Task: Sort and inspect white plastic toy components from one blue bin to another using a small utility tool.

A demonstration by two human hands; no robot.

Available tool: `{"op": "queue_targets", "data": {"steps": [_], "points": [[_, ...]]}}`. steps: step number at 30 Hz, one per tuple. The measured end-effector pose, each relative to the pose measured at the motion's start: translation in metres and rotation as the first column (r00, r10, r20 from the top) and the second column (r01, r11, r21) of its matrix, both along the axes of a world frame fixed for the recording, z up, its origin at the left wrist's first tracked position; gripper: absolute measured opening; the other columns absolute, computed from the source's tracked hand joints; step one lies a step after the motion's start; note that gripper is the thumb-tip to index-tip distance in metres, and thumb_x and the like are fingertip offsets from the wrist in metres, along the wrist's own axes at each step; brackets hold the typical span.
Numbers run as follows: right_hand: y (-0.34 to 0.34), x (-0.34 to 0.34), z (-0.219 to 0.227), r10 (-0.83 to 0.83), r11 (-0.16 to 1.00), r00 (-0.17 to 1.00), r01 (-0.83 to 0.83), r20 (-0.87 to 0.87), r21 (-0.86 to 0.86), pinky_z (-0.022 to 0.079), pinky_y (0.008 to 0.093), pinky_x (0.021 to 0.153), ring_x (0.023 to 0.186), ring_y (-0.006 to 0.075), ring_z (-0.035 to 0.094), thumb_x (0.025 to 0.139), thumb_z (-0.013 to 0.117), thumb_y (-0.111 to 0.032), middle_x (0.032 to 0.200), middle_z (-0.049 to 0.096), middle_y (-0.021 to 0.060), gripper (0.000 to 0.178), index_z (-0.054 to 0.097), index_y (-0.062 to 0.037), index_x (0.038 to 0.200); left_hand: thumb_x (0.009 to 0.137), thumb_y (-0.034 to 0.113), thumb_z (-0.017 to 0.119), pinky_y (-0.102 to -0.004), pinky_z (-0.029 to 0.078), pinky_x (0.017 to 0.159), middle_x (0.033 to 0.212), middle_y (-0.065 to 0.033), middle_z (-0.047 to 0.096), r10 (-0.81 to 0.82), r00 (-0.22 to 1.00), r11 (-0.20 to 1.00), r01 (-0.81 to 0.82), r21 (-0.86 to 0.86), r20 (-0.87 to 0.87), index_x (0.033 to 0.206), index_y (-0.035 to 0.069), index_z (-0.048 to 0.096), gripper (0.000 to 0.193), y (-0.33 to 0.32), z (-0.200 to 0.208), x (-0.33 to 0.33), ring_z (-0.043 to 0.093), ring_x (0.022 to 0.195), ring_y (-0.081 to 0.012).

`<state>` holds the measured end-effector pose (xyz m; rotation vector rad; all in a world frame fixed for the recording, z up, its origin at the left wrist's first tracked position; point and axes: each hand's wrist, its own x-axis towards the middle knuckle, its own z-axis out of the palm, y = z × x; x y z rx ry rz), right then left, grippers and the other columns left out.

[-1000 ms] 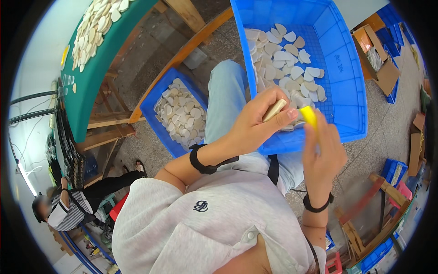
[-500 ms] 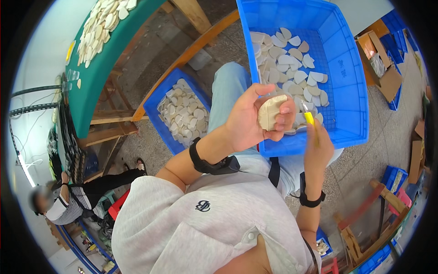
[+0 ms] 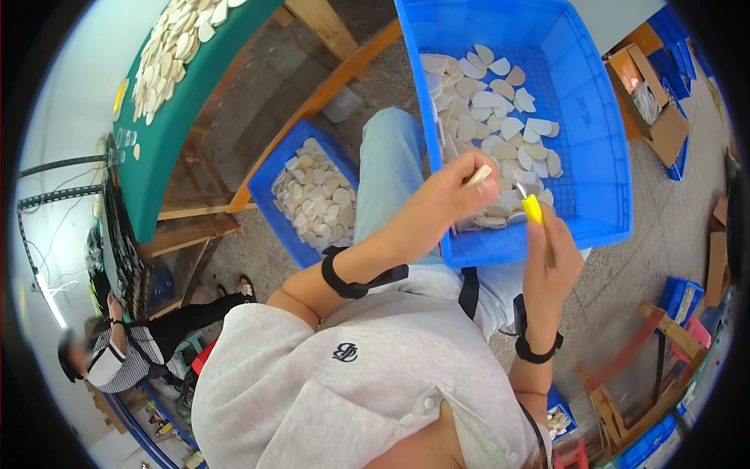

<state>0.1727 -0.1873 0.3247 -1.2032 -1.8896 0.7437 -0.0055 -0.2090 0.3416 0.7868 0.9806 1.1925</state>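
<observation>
My left hand (image 3: 451, 195) is closed around a cream half-round piece (image 3: 479, 175), now turned so its thin edge shows; much of it is hidden by the fingers. A short tool with a yellow handle (image 3: 533, 209) and a narrow metal tip is gripped in my right hand (image 3: 553, 254). Its tip points toward the piece, a small gap apart from it. Both hands are over the near side of a large blue crate (image 3: 594, 172) that rests on my lap. Many loose cream and white half-round pieces (image 3: 512, 127) lie in it, mostly on its left side.
On the floor to the left, a smaller blue bin (image 3: 264, 205) holds many similar pieces. A green-topped table (image 3: 152, 168) at the far left bears another pile. An orange wooden beam (image 3: 293, 121) runs beside the bin. Right lies a cardboard box (image 3: 668, 144). A person (image 3: 117, 363) is at the left.
My left hand has turned over, so the piece shows its edge, not its broad face. My right hand has shifted slightly right with the yellow-handled tool.
</observation>
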Motion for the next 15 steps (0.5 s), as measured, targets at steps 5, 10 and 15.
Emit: {"op": "queue_targets", "data": {"steps": [5, 10, 15], "points": [[-0.001, -0.001, 0.020, 0.146, 0.985, 0.988, -0.149, 0.048, 0.090, 0.036, 0.0271, 0.046, 0.052, 0.0180, 0.047, 0.079, 0.066, -0.012, 0.067, 0.053, 0.0075, 0.026, 0.063, -0.0028, 0.103, 0.088, 0.028, 0.056, -0.0260, 0.033, 0.064, 0.078, -0.0024, 0.041, 0.068, 0.950, 0.978, -0.004, 0.207, -0.304, 0.093, 0.007, 0.045, 0.025, -0.001, -0.007, 0.003, 0.038, 0.073, -0.0117], [-0.002, 0.001, 0.023, 0.180, 0.971, 0.977, -0.195, 0.116, 0.140, 0.035, 0.0275, 0.044, 0.051, 0.0173, 0.047, 0.076, 0.068, -0.013, 0.066, 0.052, 0.0050, 0.029, 0.063, -0.0041, 0.103, 0.087, 0.032, 0.055, -0.0298, 0.033, 0.070, 0.079, -0.0064, 0.043, 0.091, 0.928, 0.971, -0.002, 0.240, -0.362, 0.089, 0.006, 0.046, 0.028, -0.001, -0.006, 0.005, 0.039, 0.076, -0.0180], [-0.001, 0.002, 0.027, 0.178, 0.962, 0.969, -0.208, 0.172, 0.176, 0.034, 0.0280, 0.044, 0.050, 0.0170, 0.047, 0.076, 0.069, -0.013, 0.065, 0.051, 0.0039, 0.030, 0.063, -0.0052, 0.103, 0.088, 0.034, 0.054, -0.0307, 0.034, 0.070, 0.079, -0.0070, 0.044, 0.130, 0.908, 0.963, -0.020, 0.269, -0.399, 0.086, 0.006, 0.046, 0.030, -0.003, -0.008, 0.005, 0.040, 0.076, -0.0202]]}}
